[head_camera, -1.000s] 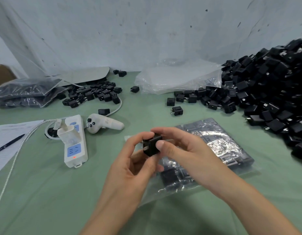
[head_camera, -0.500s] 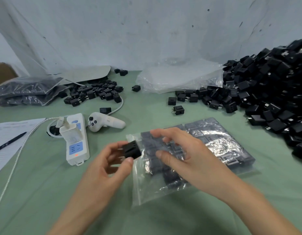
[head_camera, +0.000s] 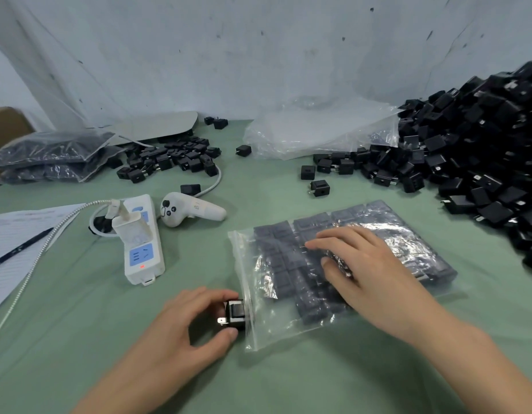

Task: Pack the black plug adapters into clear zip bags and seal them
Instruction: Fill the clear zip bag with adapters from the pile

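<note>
The left hand point(head_camera: 181, 333) pinches one black plug adapter point(head_camera: 235, 313) between thumb and fingertips, its metal prongs pointing back toward the palm. That way the blunt body meets the zip bag point(head_camera: 273, 297) first, and this looks chosen so nothing snags the plastic. The adapter sits right at the bag's left edge, where the zip strip runs; whether it is already past the lip I cannot tell.

The right hand point(head_camera: 360, 270) lies flat on the bag, fingers straight and spread, gripping nothing. It seems to be pinning the bag to the green table cloth point(head_camera: 79, 339) and keeping the packed rows level, so the newcomer can slide into the near corner (the one gap that shows).

The loose heap of adapters point(head_camera: 482, 150) lies at the right, near that hand, and filled bags point(head_camera: 50, 156) are stacked far left.
</note>
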`<state>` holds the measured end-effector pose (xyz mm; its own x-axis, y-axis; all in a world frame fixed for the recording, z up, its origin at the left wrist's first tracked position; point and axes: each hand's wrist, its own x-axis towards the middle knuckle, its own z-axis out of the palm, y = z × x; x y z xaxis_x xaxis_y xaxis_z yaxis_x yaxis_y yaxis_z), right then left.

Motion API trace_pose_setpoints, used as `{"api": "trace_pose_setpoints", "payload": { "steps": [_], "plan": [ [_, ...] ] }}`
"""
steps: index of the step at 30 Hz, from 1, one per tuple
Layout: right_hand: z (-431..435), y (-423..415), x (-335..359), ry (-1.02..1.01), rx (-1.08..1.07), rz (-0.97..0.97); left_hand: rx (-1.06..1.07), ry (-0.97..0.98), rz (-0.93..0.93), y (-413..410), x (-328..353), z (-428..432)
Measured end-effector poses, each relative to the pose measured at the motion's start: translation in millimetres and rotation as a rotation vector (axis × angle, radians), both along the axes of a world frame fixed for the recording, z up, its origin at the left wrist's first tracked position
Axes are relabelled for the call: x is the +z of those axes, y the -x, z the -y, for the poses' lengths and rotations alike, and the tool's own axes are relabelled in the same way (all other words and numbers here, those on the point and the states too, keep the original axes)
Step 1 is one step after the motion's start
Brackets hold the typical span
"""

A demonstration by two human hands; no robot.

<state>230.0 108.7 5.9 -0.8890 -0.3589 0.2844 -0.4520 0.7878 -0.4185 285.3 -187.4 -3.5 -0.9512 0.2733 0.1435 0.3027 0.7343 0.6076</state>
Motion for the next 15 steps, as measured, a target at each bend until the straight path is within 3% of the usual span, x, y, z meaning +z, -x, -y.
{"api": "trace_pose_setpoints", "payload": {
  "steps": [10,15],
  "plan": [
    [3,2,0,0.015,-0.012,-0.017,0.101,-0.094,-0.056,-3,6,-10],
    [4,2,0,0.009,-0.003,-0.014,0.016,0.050,0.024,1,4,-15]
  ]
}}
